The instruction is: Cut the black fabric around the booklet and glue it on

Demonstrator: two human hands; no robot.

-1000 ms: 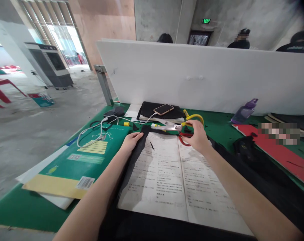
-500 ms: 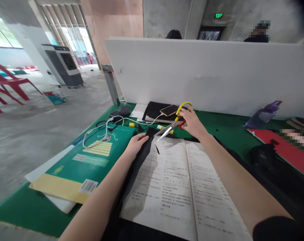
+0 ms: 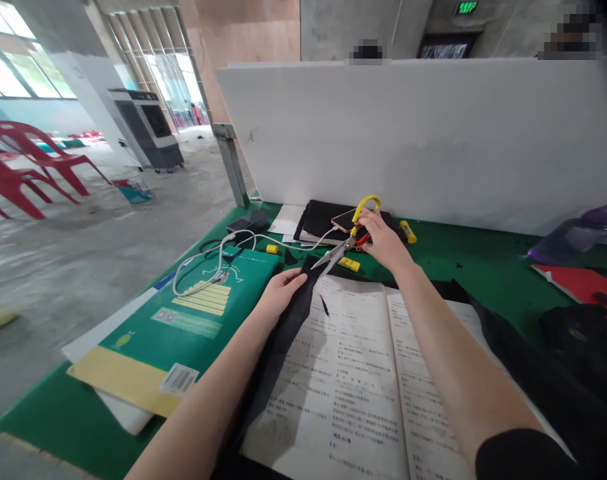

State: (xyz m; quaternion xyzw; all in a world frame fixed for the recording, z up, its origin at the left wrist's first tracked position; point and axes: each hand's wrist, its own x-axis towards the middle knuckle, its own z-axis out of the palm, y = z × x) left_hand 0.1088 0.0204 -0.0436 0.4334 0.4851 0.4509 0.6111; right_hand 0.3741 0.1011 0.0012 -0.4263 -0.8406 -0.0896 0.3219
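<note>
My left hand (image 3: 283, 293) pinches the edge of a strip of black sheet material (image 3: 289, 328) between thumb and fingers. It may be cloth or paper; I cannot tell which. My right hand (image 3: 385, 241) grips a pair of scissors (image 3: 339, 253) with yellow and red handles. The blades stand apart and point left, at the top corner of the black strip just beyond my left fingertips. Beneath my arms lies an open book (image 3: 358, 373) with printed pages, the black material running along its left side and top. A small black scrap (image 3: 325, 305) rests on the left page.
A green book (image 3: 198, 320) with a white cable (image 3: 288, 244) across it lies at left. Behind are a phone (image 3: 341, 220), a black notebook (image 3: 313, 221) and yellow pieces (image 3: 349, 265). A white board (image 3: 408, 133) closes the back; a purple bottle (image 3: 573, 233) stands right.
The camera has turned a little left, so the scene sits farther right. The scissors have come left relative to the black strip, their blades now at its corner. Both hands keep their holds.
</note>
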